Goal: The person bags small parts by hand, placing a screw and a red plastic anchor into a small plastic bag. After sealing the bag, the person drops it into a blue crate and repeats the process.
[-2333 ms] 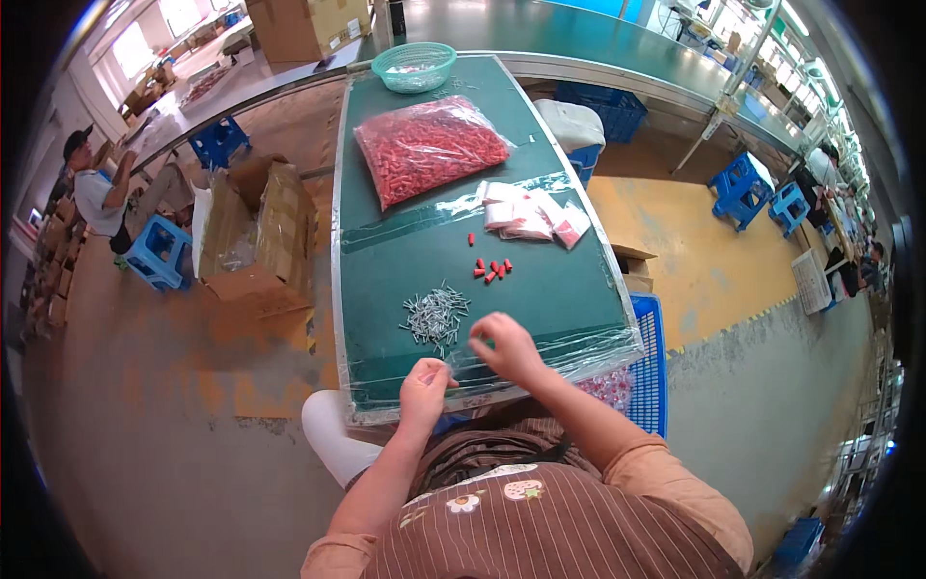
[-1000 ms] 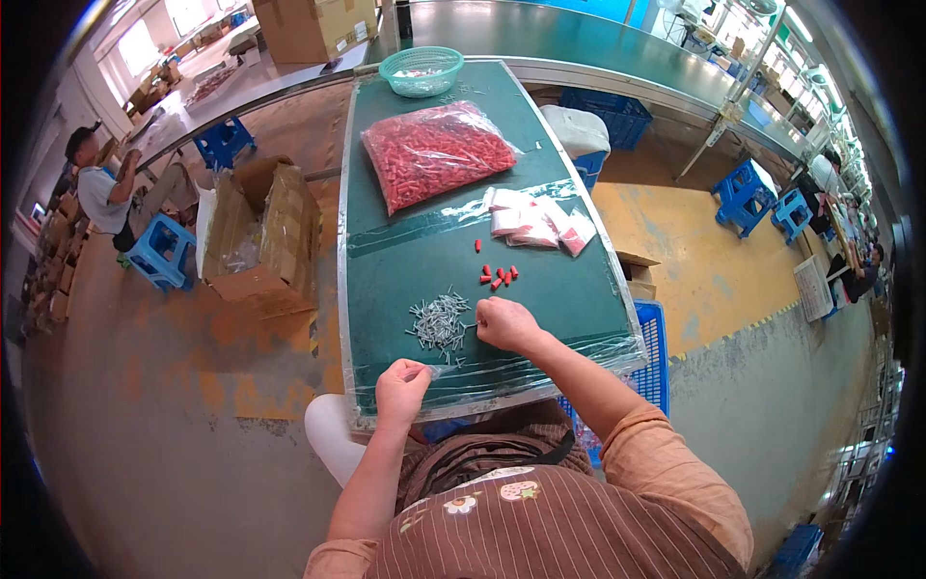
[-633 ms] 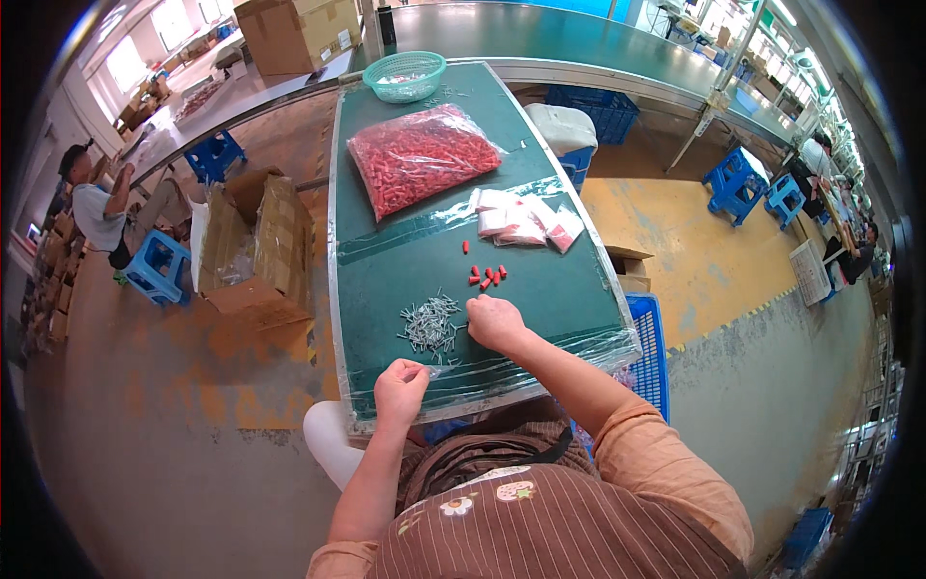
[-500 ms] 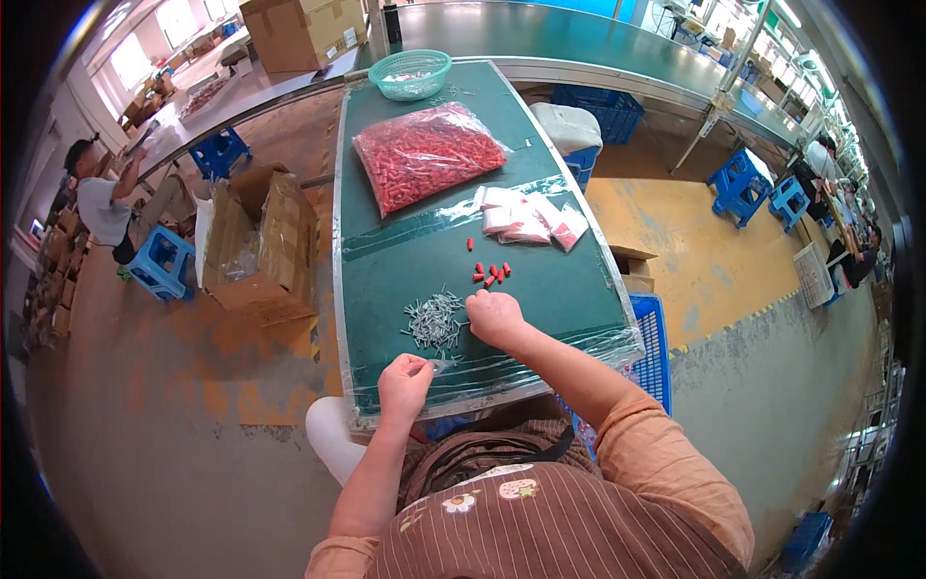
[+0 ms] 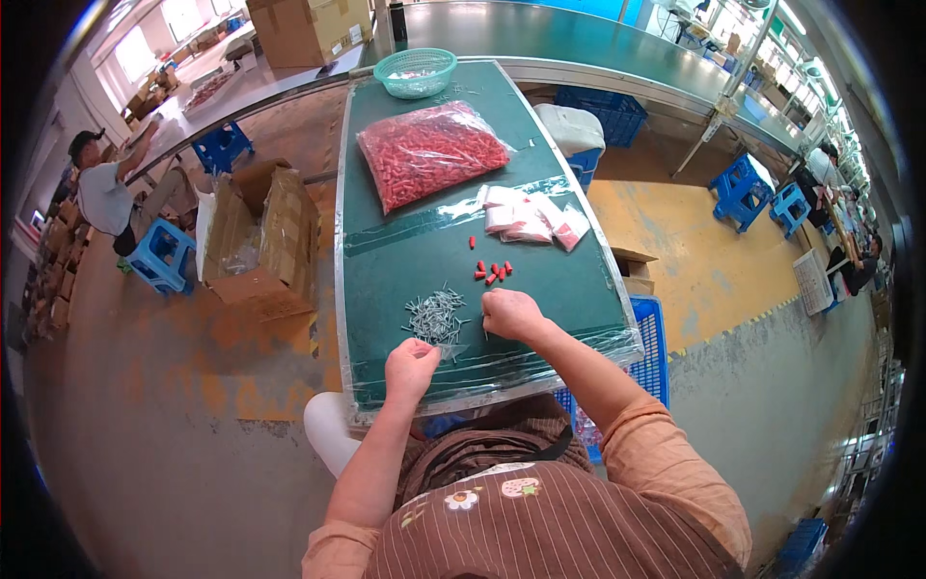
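My left hand [image 5: 413, 369] is pinched closed at the fingertips on a bit of clear plastic [image 5: 448, 352], at the near edge of a pile of grey screws [image 5: 434, 316]. My right hand [image 5: 511, 316] is curled into a loose fist just right of the pile; a thin piece [image 5: 485, 336] sticks out below it, probably a screw, too small to be sure. Just beyond that hand: a cluster of red plugs [image 5: 494, 272], plus a single red plug [image 5: 472, 242] a little apart. Farther up the green worktop [image 5: 381, 280]: pink-and-white packets [image 5: 521, 230] overlapping, then a big clear bag [image 5: 429, 154] full of red plugs, then a green basket [image 5: 415, 87] at the far end. Blue crate [image 5: 655, 349] beside the worktop, right; open cardboard box [image 5: 256, 285] on the floor, left.
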The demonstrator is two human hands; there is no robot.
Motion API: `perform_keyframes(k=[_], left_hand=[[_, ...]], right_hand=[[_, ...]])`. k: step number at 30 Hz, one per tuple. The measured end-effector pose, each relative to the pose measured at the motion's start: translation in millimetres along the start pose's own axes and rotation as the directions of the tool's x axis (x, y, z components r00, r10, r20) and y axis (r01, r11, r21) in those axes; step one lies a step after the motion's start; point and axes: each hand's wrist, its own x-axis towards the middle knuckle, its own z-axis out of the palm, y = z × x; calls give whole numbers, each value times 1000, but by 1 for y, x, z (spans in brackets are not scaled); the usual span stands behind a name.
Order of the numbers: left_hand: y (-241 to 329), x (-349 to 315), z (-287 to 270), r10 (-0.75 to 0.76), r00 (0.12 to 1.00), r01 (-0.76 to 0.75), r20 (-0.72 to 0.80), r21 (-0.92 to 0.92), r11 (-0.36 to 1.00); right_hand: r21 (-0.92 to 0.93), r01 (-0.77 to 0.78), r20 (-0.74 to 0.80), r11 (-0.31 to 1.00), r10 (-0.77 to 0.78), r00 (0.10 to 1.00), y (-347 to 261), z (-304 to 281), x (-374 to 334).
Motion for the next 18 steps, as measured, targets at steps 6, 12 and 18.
perform_keyframes(k=[6,12,18], left_hand=[[1,3,-1,-10,1000,9,21,15,1000],[-2,-1,-3,10,1000,-10,0,-27,1000],[3,-9,-5,-27,1000,28,13,-28,999]], right_hand=[[34,156,-89,987,-152,984,12,-8,-14],[-180,581,-81,794,-600,796,11,-6,-21],[-280,619,49,734,-633,773,10,-8,-23]])
